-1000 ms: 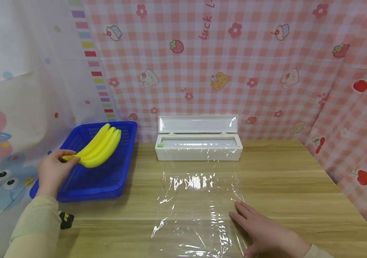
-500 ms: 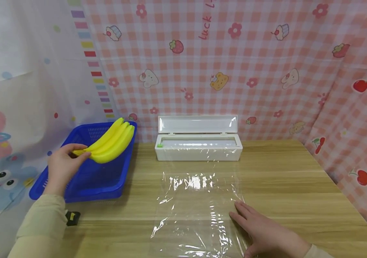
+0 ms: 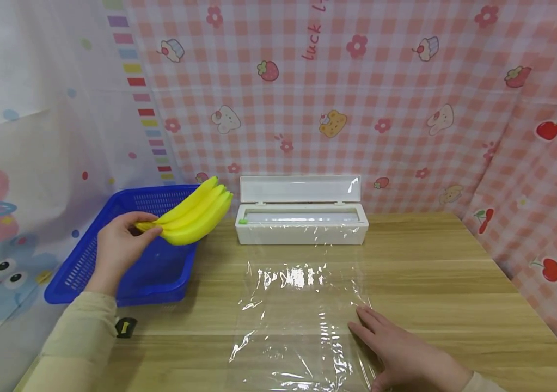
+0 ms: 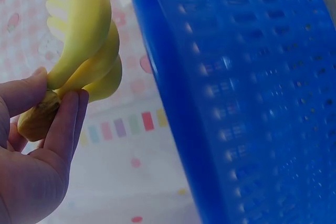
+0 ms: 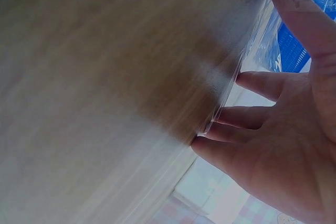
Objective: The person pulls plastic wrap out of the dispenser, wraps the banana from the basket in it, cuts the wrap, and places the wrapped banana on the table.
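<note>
Pink-and-white checked cloth point(image 3: 278, 98), printed with cupcakes, strawberries, cherries and small animals, hangs behind and to the right of the workspace, with a pale cartoon-print cloth point(image 3: 77, 125) along the left. Below it spreads a wood-grain table point(image 3: 435, 272). At its left stands a blue plastic basket point(image 3: 160, 295) with slotted walls and a broad rim, its smooth blue floor partly visible. Clear, glossy film point(image 3: 283, 316) lies over the middle of the table, wrinkled and catching bright reflections, running from the front of a long white box point(image 3: 303, 234). The box's translucent hinged lid point(image 3: 300, 189) is raised, and a pale, shiny surface shows inside; what exactly it is cannot be told.

A banana bunch point(image 3: 195, 218), bright yellow with greenish tips and at least three curved fruits, is held up over the basket's right side; the left wrist view shows it apart from the rim, its stem end brownish. The person's left hand point(image 3: 118, 245) pinches that stem between thumb and fingers. The right hand point(image 3: 401, 345) has its fingers extended and slightly spread, touching the film's right edge. Beside the left sleeve point(image 3: 82, 332) shows a small black piece point(image 3: 126, 328) with a yellow mark. Smallest is a green tab point(image 3: 243, 221) at the box's left end.
</note>
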Tool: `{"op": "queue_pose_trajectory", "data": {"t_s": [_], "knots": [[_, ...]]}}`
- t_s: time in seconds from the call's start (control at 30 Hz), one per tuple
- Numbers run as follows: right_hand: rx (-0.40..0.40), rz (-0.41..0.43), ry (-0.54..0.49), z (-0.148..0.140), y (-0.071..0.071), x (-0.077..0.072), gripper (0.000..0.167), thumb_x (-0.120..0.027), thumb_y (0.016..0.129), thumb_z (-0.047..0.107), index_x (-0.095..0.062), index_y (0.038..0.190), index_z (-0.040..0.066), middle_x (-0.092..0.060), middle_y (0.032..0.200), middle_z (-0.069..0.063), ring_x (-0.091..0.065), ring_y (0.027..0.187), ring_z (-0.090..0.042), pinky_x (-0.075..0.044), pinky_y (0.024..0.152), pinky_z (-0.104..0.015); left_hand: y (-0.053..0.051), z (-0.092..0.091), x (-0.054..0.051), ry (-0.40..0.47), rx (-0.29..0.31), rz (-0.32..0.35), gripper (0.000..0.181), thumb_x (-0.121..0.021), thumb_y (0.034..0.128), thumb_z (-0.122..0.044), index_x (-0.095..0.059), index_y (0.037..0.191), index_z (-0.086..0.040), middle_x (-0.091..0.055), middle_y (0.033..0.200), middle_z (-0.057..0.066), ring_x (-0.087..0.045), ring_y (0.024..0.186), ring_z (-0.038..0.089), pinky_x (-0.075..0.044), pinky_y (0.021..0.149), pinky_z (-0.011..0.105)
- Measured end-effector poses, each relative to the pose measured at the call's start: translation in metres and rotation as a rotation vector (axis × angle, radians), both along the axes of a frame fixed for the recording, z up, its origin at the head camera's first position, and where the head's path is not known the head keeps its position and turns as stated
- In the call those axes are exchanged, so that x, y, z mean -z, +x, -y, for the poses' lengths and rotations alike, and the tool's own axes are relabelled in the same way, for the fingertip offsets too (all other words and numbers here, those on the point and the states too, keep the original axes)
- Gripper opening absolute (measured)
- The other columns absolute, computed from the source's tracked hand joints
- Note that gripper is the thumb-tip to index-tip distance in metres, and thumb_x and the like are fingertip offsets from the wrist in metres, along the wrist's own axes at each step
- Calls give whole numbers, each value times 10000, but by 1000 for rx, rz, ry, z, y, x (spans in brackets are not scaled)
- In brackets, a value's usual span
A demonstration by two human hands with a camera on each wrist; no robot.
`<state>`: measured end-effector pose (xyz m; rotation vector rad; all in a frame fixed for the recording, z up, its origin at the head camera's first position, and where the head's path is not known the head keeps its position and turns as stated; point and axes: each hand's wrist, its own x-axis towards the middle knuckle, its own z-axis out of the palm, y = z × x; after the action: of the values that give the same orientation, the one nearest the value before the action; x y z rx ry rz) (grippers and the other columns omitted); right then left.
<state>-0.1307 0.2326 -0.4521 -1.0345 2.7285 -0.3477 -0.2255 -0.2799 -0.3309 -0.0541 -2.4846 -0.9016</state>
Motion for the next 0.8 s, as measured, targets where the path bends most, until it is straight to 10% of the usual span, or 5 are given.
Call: {"op": "queue_pose_trajectory", "data": {"t_s": [0.8], "knots": [[8,-1,11,0,0,0,1131,-888,586,531,-421,1460,-14,-256,1545,-307,-248,1415,-469,-374,1063,-577,-2,-59,6,-10,218,-43,212,-787,848,-87,-733,1044,-24,-668,1025,147,-613,785,237,-508,635,208]]}}
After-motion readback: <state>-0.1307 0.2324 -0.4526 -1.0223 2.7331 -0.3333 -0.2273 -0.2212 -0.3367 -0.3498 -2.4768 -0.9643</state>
